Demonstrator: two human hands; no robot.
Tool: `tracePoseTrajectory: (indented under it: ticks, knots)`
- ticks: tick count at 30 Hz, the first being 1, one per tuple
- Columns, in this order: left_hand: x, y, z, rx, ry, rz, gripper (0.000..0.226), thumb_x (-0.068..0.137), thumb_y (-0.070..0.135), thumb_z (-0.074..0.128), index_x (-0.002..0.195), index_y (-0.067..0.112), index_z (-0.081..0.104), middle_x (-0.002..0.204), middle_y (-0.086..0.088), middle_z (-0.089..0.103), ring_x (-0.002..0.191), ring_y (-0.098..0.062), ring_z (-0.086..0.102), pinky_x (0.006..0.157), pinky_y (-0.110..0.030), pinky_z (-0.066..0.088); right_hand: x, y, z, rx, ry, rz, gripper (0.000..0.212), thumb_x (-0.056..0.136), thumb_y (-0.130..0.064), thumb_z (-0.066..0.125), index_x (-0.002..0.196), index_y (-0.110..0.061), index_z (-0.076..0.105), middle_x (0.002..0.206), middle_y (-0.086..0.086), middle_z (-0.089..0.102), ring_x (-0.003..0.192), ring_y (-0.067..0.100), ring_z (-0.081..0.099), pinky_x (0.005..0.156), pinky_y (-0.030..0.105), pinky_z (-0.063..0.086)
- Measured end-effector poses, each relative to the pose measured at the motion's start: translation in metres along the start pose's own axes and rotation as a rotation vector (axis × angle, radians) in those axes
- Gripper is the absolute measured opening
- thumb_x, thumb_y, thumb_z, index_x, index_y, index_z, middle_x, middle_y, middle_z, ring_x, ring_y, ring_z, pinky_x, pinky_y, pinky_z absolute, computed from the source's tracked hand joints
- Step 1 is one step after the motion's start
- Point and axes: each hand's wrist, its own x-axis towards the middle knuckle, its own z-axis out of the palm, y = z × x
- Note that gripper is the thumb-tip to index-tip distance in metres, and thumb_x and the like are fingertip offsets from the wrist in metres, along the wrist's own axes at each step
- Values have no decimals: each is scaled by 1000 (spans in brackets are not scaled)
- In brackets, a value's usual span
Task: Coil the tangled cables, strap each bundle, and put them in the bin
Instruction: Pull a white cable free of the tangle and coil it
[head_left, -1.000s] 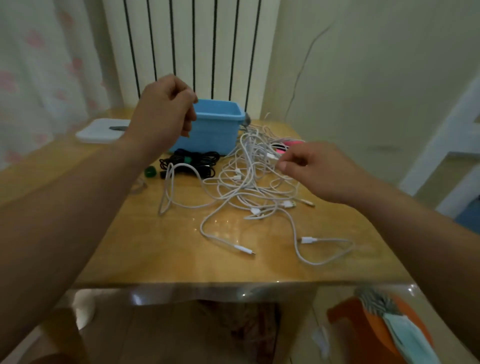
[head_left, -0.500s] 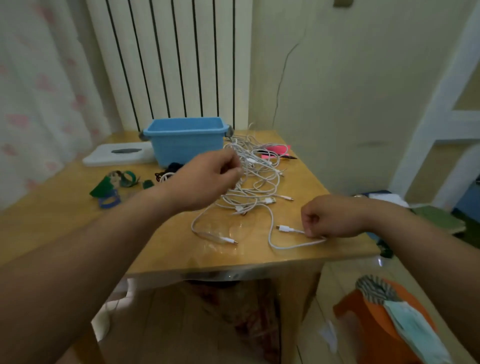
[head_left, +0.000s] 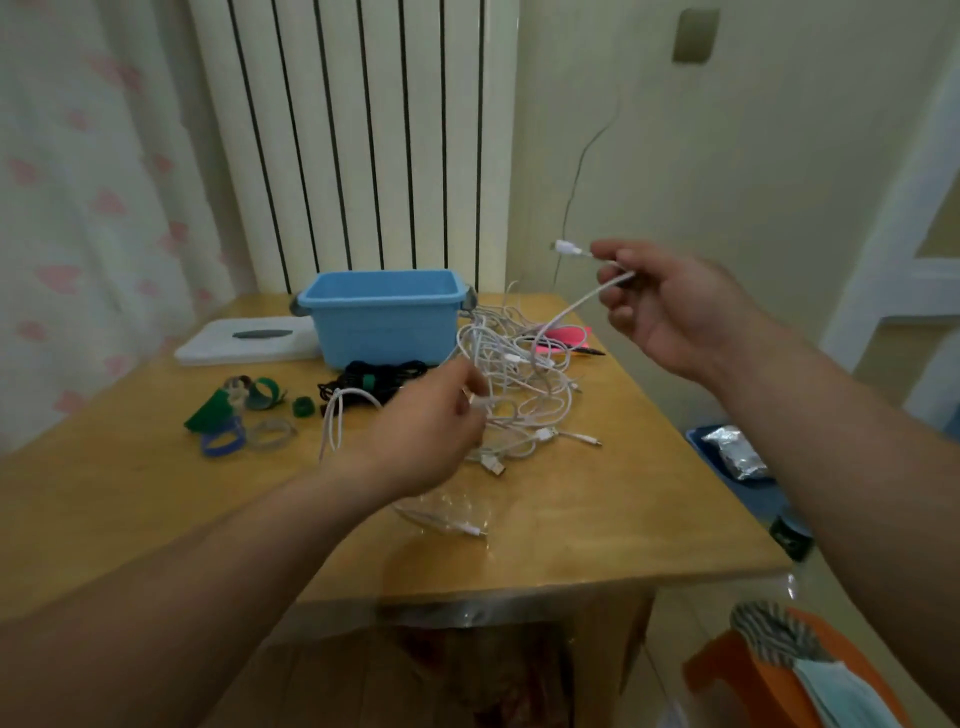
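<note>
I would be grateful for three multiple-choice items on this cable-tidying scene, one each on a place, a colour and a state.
1. Where does the black coiled cable bundle lie?
A. inside the blue plastic bin
B. on the wooden table, in front of the bin
C. on the floor

2. What colour is the strap round that bundle?
A. green
B. red
C. yellow

3. What is the right hand doing?
A. resting flat on the table
B. gripping the bin
C. holding a white cable's end raised above the table

Key: 1 B, the bundle sits on the tabletop before the bin; 2 A, a green band crosses its middle; 3 C, the hand pinches the cable in the air.
</note>
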Motion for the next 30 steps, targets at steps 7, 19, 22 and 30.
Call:
tracePoseTrajectory:
  ticks: [7, 19, 22, 30]
  knots:
    - [22, 9, -55, -77, 166, -28, 21, 108, 35, 60, 127, 29, 59, 111, 16, 62, 96, -2, 62, 79, -25, 56, 36, 31, 42, -123, -29, 27, 36, 103, -19, 43, 116, 2, 69, 77, 5, 64, 69, 20, 63, 59, 29, 49]
    - [74, -21, -81, 95, 3, 101, 54, 102, 34, 65, 151, 22, 48, 133, 7, 55, 118, -13, 55, 97, -30, 42, 73, 74, 94, -487, -358, -97, 17, 87, 2, 67, 93, -13, 61, 72, 11, 60, 52, 13, 53, 49, 26, 38]
    - [87, -32, -80, 383, -34, 213, 21, 100, 39, 62, 111, 23, 52, 97, 13, 57, 92, -14, 54, 104, -35, 34, 81, 78, 94, -643, -384, -125, 22, 90, 6, 69, 91, -13, 59, 65, 3, 57, 52, 11, 48, 50, 24, 38]
    - [88, -90, -54, -289, 112, -219, 29, 112, 38, 50, 95, 19, 64, 75, 3, 59, 66, -14, 52, 61, -33, 40, 78, 99, 91, -749, -334, -48, 13, 96, -18, 77, 107, -15, 70, 84, 7, 78, 70, 22, 73, 70, 38, 61]
